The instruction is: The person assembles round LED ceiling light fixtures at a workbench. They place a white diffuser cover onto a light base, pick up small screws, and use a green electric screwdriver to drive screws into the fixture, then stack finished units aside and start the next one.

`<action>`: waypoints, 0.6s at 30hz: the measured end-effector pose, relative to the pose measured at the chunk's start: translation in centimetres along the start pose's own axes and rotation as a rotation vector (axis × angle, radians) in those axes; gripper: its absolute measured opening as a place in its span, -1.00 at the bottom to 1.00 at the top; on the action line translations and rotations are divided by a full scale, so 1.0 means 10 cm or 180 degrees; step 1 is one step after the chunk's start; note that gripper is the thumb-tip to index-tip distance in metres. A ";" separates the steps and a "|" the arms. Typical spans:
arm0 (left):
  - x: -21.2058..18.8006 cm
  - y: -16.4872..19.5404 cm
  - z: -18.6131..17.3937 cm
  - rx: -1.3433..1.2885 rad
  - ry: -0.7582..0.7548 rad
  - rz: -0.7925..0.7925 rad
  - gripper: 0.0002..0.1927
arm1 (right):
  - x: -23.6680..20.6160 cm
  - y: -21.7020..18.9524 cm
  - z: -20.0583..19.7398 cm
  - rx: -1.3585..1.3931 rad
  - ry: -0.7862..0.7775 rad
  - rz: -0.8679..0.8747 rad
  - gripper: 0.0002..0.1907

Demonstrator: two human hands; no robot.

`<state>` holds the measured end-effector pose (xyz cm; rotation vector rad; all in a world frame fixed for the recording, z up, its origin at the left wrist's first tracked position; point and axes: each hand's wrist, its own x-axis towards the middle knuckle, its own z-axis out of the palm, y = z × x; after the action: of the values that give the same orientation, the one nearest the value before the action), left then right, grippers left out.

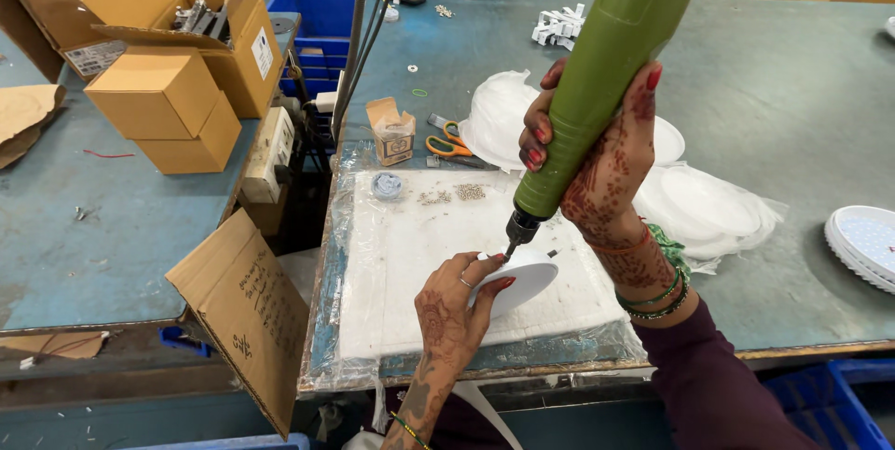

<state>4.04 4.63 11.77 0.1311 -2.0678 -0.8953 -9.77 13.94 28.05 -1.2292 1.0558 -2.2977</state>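
Surface: grey-green worktable (pixel 792 86), worn, with a white padded mat (pixel 401 263) under clear plastic sheeting at the near edge. On the mat, far side: a small round container (pixel 386 186) and two small heaps of screws (pixel 454 194). Beyond the mat: orange-handled scissors (pixel 450 146), a small open carton (pixel 392 131), and bagged white discs (pixel 499 114). More white discs (pixel 704 203) lie in plastic to the right, and a stack of white round plates (pixel 867 240) sits at the table's right edge. A second table to the left carries brown cardboard boxes (pixel 177 86); a blue crate (pixel 322 12) stands between the tables. A loose cardboard flap (pixel 247 310) leans at the near left corner.

Left hand (pixel 457 305): closed in a pinch grip on the rim of a white round disc (pixel 517 282), thumb on top and fingers beneath. The disc lies at the near-centre of the mat, tilted slightly up toward the tool.

Right hand (pixel 601 156): clenched fully around the green body of a powered screwdriver (pixel 597 86). Tool is held steeply, tip down and leaning left; its bit (pixel 511 247) meets the top edge of the disc, just beside the left thumb. A cable leads off from the tool's upper end.

Pose: left forearm comes up from the lower edge, wrist bent. Right forearm enters from the lower right, wrist raised, bangles at the wrist, dark sleeve below.
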 end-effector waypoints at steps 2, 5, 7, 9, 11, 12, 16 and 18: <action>0.01 0.01 0.00 0.0002 -0.0034 -0.0002 -0.74 | 0.00 0.01 -0.02 -0.0004 -0.0016 -0.0004 -0.16; 0.02 0.01 0.00 0.0067 -0.0071 -0.0036 -0.74 | -0.02 0.03 -0.02 -0.0049 0.0022 0.0030 -0.15; 0.03 0.02 -0.01 -0.0042 -0.0126 -0.0154 -0.74 | -0.05 0.04 -0.01 -0.0079 0.0036 0.0055 -0.14; 0.03 0.03 -0.01 -0.0081 -0.0171 -0.0196 -0.73 | -0.08 0.06 -0.02 -0.0094 0.0025 0.0062 -0.13; 0.04 0.04 0.00 -0.0052 -0.0196 -0.0157 -0.71 | -0.09 0.07 -0.03 0.0044 0.0012 0.0092 -0.12; 0.05 0.05 0.00 -0.0069 -0.0196 -0.0197 -0.71 | -0.10 0.07 -0.04 0.0112 0.0007 0.0107 -0.11; 0.06 0.08 0.02 -0.0083 -0.0226 -0.0260 -0.72 | -0.14 0.07 -0.09 0.0113 -0.0226 0.0095 -0.11; 0.07 0.07 0.02 -0.0099 -0.0166 -0.0161 -0.72 | -0.17 0.08 -0.12 0.0147 -0.0324 0.0091 -0.11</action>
<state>3.65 5.01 12.63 0.1454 -2.1059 -0.9706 -9.78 14.97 26.07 -1.2897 0.9732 -2.2008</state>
